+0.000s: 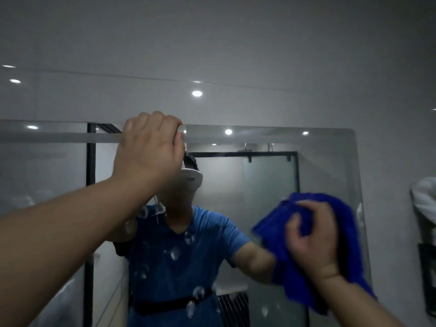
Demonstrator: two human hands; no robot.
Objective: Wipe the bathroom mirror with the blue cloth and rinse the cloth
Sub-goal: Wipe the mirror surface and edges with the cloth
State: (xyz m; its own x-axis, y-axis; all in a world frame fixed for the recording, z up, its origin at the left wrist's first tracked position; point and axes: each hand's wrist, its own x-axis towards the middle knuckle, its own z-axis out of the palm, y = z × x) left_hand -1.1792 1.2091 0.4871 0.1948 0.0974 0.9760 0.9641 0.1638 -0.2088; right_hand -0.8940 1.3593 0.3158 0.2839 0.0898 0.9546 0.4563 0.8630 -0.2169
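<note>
Bunching fuzzy blue cloth point(297, 285) against glossy mirror point(271, 185).

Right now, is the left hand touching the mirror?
Touching. The head view shows the left hand with its fingers curled over the top edge of the mirror, gripping it.

Noted a glossy grey tiled wall point(212, 43), crossed by one thin grout line point(141, 77). Caught round spotlight glints point(197, 93) on the tiles. Saw, in reflection, a black-framed shower screen point(236, 154) with frosted glass, and a black upright post point(90, 161) farther left. Found a blurred white bundle point(424, 199) at the right edge, above a dark wall fixture point(427, 279) too cropped to identify.
</note>
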